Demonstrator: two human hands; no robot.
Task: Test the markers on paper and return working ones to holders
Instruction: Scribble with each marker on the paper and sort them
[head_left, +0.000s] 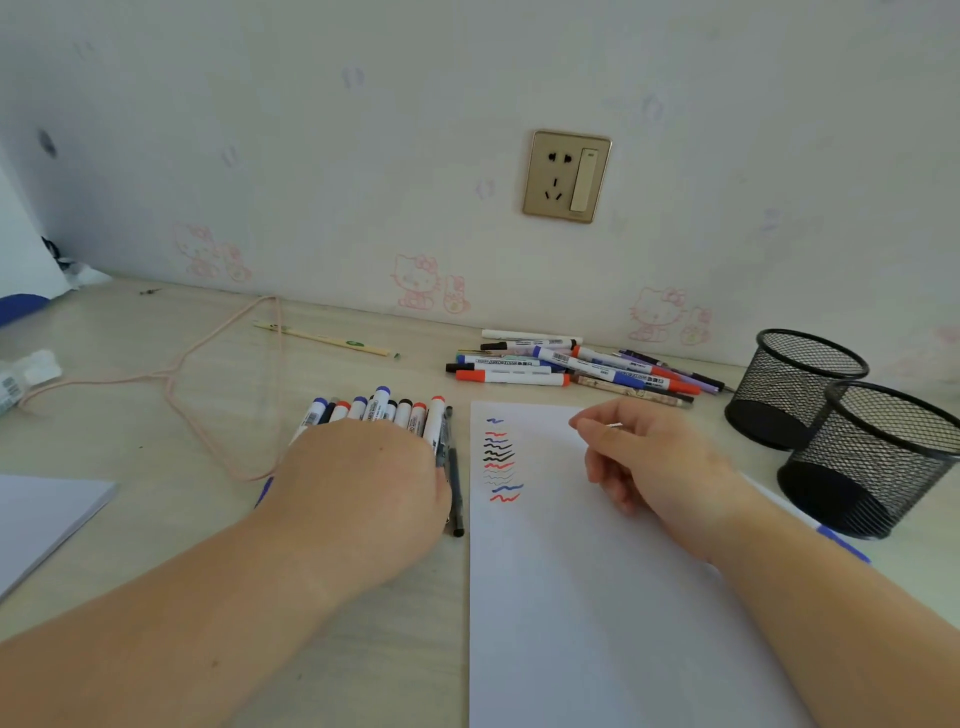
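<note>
Head view, sorting stage. My left hand (358, 483) lies palm-down over a row of markers (382, 410) on the surface (130, 395), covering their lower ends; whether its fingers curl round them I cannot tell, as they are hidden beneath the hand. My right hand (649, 462) hovers over the paper (597, 623), its fingers loosely curled; a small pale sliver shows at the fingertips, too small to identify. The paper carries a column of test squiggles (500, 462) in blue, red and black, some faint. A second pile of markers (571, 366) lies near the wall, just left of two black mesh holders (841, 431), both of which look empty. One blue-ended marker (841, 543) lies beside the nearer holder, partly hidden by my right forearm.

Risks, as I judge them: gathering the whole row at once may let round barrels roll apart or onto the paper; the two groups could be mixed, so that failed markers reach the holders; the light mesh holders may tip if loaded off-centre.
</note>
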